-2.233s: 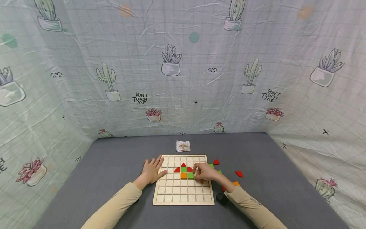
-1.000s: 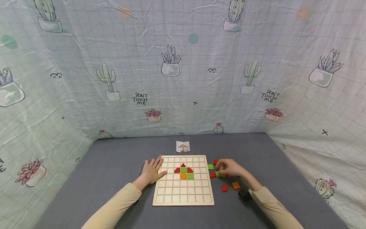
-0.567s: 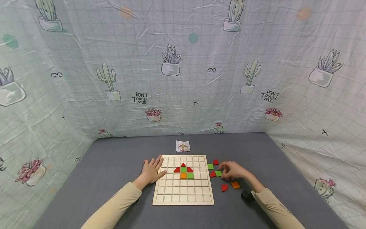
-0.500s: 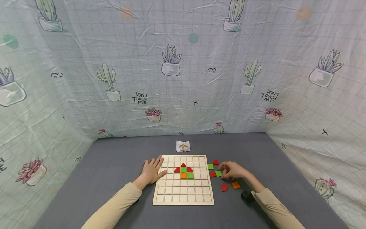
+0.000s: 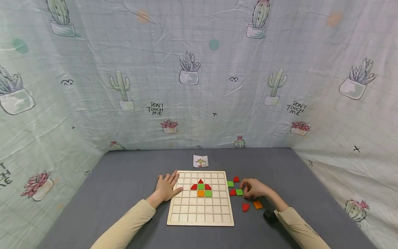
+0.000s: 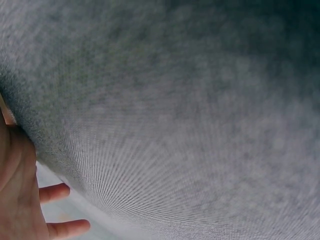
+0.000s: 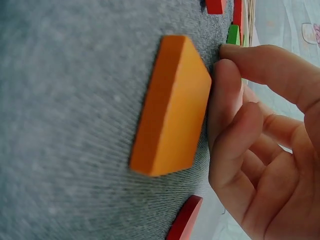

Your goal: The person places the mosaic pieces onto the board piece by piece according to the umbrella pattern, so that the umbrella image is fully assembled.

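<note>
My left hand [image 5: 165, 187] rests on the left edge of a pale wooden grid board [image 5: 200, 218], fingers spread. On the board, a red triangle [image 5: 200, 181] tops a green square [image 5: 201, 186] between two red quarter-round pieces. Below them sit an orange square [image 5: 200, 193] and another green square [image 5: 208, 193]. To the board's right, my right hand [image 5: 253, 188] hovers low by a loose green square [image 5: 239, 192]. Its fingers are loosely bent, and nothing shows in its grasp. In the right wrist view an orange tile [image 7: 182, 110] lies before the hand; a red piece [image 7: 185, 220] lies farther down.
Loose pieces lie right of the board: a green square [image 5: 230, 184], red pieces [image 5: 236, 179] and an orange square [image 5: 257, 204]. A small pattern card [image 5: 200, 161] lies behind the board. Cactus-printed cloth [image 5: 192, 93] surrounds the grey table [image 5: 140, 162].
My right hand has withdrawn from the board to the loose pieces, then stayed nearly still. The left hand keeps its place. The head view has shifted slightly.
</note>
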